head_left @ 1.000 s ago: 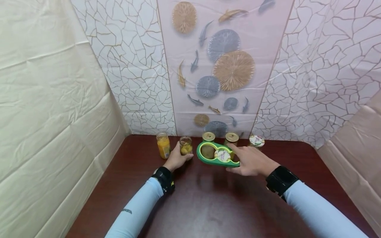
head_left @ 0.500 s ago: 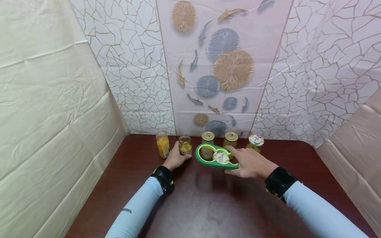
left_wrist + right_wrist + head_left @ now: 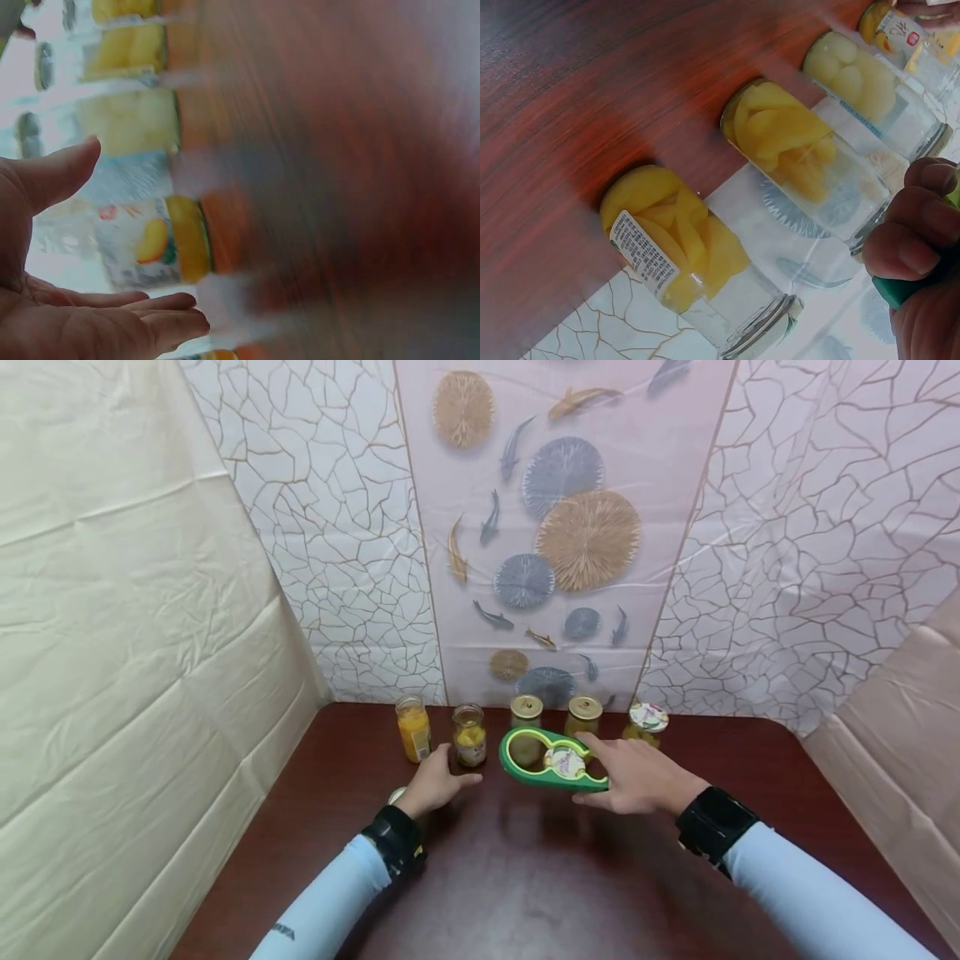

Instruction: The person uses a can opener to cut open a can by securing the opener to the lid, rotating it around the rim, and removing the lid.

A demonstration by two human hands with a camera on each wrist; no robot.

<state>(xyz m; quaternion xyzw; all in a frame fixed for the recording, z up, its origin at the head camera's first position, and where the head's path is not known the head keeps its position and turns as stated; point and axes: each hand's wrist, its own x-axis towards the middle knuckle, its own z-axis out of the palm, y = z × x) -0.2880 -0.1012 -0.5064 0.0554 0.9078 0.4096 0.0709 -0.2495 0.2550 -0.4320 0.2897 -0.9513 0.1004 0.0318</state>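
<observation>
My left hand (image 3: 435, 782) is spread, thumb and fingers apart, just in front of a lidless glass jar of yellow fruit (image 3: 470, 747). In the left wrist view that fruit jar (image 3: 146, 247), with a peach on its label, stands between the thumb and the fingers. My right hand (image 3: 633, 772) grips a green jar opener (image 3: 517, 767) by one end, above the table. A white printed jar lid (image 3: 564, 762) sits in the opener's middle ring. In the right wrist view the curled fingers (image 3: 907, 247) cover most of the opener.
A lidless jar of orange fruit (image 3: 414, 732) stands at the left of the row. Two gold-lidded jars (image 3: 527, 708) (image 3: 584, 710) and a jar with a printed lid (image 3: 647, 720) stand to the right. The dark red table (image 3: 510, 893) ends at a patterned cloth wall (image 3: 360, 610).
My left hand has let go of the lidless fruit jar and drawn back toward me. The right hand still holds the opener with the lid, slightly lower in view.
</observation>
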